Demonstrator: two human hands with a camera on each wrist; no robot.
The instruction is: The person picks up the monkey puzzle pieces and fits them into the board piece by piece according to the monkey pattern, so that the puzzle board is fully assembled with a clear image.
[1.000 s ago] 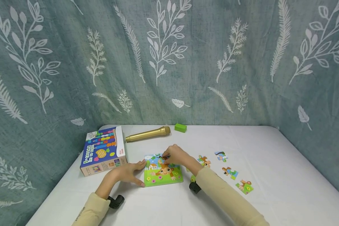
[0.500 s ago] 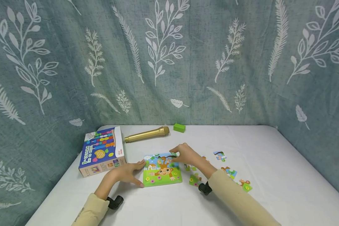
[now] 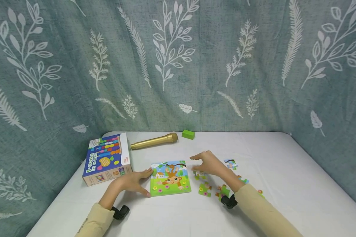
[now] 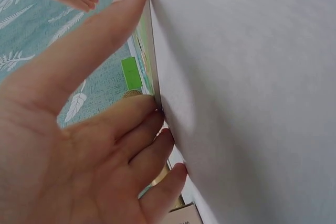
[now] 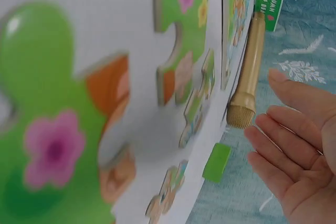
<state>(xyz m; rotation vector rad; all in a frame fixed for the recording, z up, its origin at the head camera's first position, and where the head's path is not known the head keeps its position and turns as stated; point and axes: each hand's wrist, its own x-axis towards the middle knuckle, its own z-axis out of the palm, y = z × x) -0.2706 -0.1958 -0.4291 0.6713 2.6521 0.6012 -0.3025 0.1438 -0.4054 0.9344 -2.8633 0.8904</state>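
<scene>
The left hand (image 3: pixel 132 181) rests its spread thumb and fingertips against the left edge of the board (image 3: pixel 171 188), probably to keep it from sliding. The board lies flat on the table, left of the loose pieces (image 3: pixel 205 189), which seem spread out for easy picking. The right hand (image 3: pixel 210 163) hovers just right of the board, fingers apart, holding nothing. Farther back sit the box (image 3: pixel 106 158), mic (image 3: pixel 154 142) and block (image 3: pixel 188 134), likely kept out of the way.
</scene>
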